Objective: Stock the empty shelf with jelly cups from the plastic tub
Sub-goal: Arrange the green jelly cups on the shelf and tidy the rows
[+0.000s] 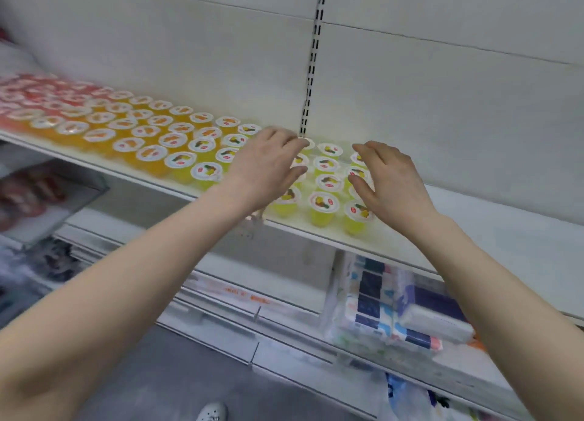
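On white metal shelf (pixel 395 250), head view: rows of small clear plastic jelly cups with white foil lids (pixel 324 204), red at far left, orange in the middle, yellow at right end. Left hand (pixel 268 168) and right hand (pixel 388 180) both spread, fingers loosely curled, hovering over yellow cups, flanking the last few rows; contact with lids impossible to tell. Below, wrapped blue-and-white tissue packs (pixel 388 313) on lower shelf. Bottom edge, toe of white shoe (pixel 212 411) on grey floor. Plastic tub out of sight.
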